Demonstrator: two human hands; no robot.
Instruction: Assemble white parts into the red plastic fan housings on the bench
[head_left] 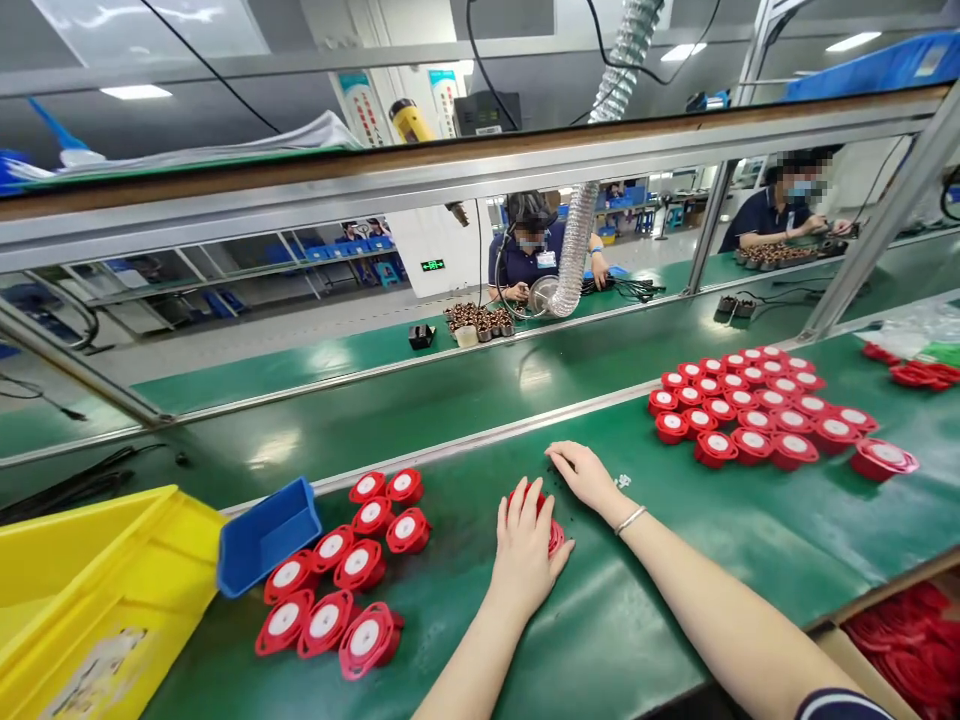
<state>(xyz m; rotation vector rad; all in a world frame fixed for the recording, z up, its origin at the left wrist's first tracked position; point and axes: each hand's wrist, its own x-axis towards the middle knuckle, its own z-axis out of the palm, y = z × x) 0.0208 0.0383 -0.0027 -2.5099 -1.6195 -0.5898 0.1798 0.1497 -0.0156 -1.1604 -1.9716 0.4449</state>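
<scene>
My left hand [525, 550] lies over a red round part [556, 538] on the green bench, its fingers wrapped over the top. To its upper right, my right hand [583, 474] rests near small dark bits on the bench, fingertips together and bent down; whatever they hold is too small to make out. Small clear pieces [622, 481] lie beside the right wrist. Red parts with white round centres [360, 563] stand in a group left of my hands. A larger group of like parts [754, 419] stands to the right.
A blue tray [268, 535] and a yellow bin [90, 600] are at the left. A metal rail edges the bench's far side. At lower right, a box holds red pieces [911, 640]. Two people [536, 250] work across the line, near a silver hose [581, 240].
</scene>
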